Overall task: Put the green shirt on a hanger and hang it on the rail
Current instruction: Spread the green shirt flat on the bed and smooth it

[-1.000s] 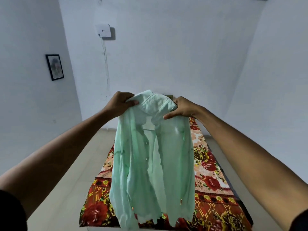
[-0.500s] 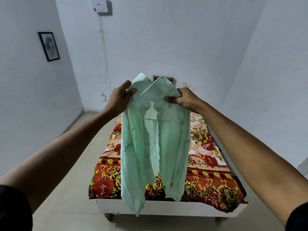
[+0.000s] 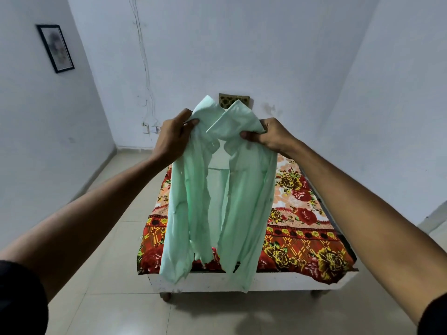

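Pale-green shirt (image 3: 217,189), front now parted wider than a second ago: your left hand (image 3: 173,139) and right hand (image 3: 271,136) each pinch a collar side; hanger unseen.

The pale green shirt (image 3: 217,189) hangs open-fronted in the air, collar uppermost, tails dangling loose.

The green shirt (image 3: 232,189) is thin, matt, slightly sheer cloth, creased along its front panels. The bedspread (image 3: 302,228) is printed floral cloth, matt. The floor (image 3: 116,305) is smooth tile with a soft sheen. The walls (image 3: 242,56) look painted, matt and scuffed.
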A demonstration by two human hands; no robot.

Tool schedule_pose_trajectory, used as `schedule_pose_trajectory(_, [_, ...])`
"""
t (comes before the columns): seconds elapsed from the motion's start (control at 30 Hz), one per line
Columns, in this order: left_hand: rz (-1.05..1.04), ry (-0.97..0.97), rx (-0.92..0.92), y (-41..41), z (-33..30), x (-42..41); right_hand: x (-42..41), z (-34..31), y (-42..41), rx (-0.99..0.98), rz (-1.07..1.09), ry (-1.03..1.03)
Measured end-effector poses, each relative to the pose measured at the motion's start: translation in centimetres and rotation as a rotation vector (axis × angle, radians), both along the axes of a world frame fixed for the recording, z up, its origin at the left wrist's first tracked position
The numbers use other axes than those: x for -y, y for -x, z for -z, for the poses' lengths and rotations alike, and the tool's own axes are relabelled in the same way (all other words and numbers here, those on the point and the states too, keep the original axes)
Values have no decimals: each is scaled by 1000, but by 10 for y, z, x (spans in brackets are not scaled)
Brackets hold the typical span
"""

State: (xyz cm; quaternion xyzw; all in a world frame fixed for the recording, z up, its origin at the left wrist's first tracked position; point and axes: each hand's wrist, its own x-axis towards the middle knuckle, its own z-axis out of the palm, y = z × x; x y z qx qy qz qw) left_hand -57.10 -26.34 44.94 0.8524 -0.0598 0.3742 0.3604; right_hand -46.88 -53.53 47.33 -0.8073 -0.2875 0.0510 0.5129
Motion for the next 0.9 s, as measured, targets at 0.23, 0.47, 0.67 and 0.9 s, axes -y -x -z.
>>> schedule_pose_trajectory(0.23, [-20,50,-61,-69,18,-29,-26,15,-64,18,47,96])
schedule_pose_trajectory(0.47, [-58,189,-114,-222,72,-57,-68,69,-216,34,80,169])
schedule_pose_trajectory(0.67, [-142,188,-245,-398,153,-87,-106,153,-392,-30,126,208])
schedule_pose_trajectory(0.9, [-190,138,-481,-538,289,-125,-155,285,-531,-46,174,321])
